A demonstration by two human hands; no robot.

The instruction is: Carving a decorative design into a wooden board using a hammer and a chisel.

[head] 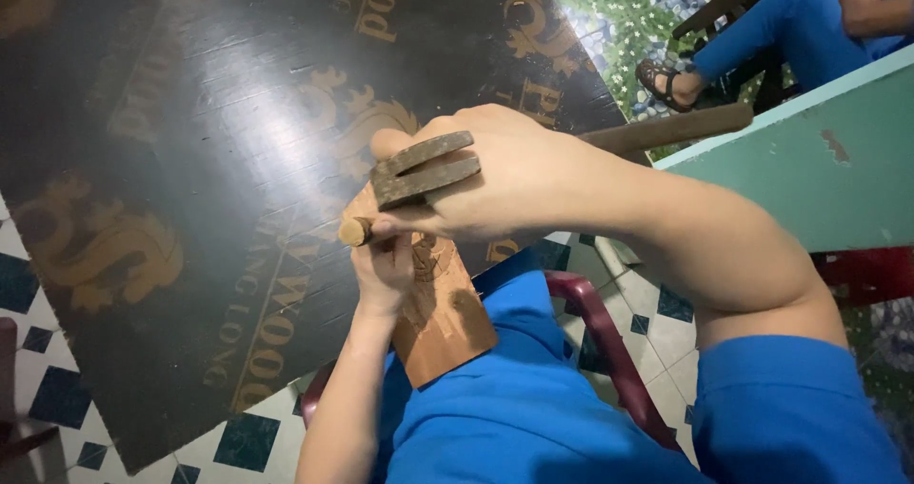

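Gripping a claw hammer [424,170] near its head, the right hand [495,175] is clenched; left hand [384,273] steadies a wooden block [443,317]

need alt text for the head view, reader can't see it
A person in blue holds a claw hammer by its head in the right hand, while the left hand steadies a carved wood piece on a dark board. Another person sits behind.

We see a big dark board [219,160] w/ gold prints. It lies flat on the tiled floor [48,389], white & dark blue squares.
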